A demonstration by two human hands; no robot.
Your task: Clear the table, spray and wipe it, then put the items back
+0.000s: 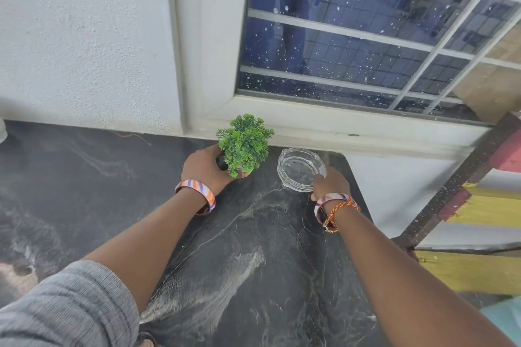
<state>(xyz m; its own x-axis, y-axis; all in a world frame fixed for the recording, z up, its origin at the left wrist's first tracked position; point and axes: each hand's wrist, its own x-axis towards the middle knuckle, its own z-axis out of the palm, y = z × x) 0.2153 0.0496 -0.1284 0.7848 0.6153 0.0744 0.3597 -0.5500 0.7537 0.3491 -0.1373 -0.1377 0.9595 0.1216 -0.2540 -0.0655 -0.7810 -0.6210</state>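
Note:
A small green artificial plant (245,144) in a dark pot stands at the far edge of the black marble table (239,248), below the window sill. My left hand (204,167) grips its pot from the left. To the right lies a clear glass ashtray (298,167) near the table's far right corner. My right hand (329,182) holds the ashtray's near right rim, fingers curled over the edge. Both arms reach forward over the table top.
A white wall (84,36) and a window (352,31) with a white frame close off the far side. The table's right edge drops off beside a yellow and red painted structure (479,211). A white object (2,132) shows at the far left edge.

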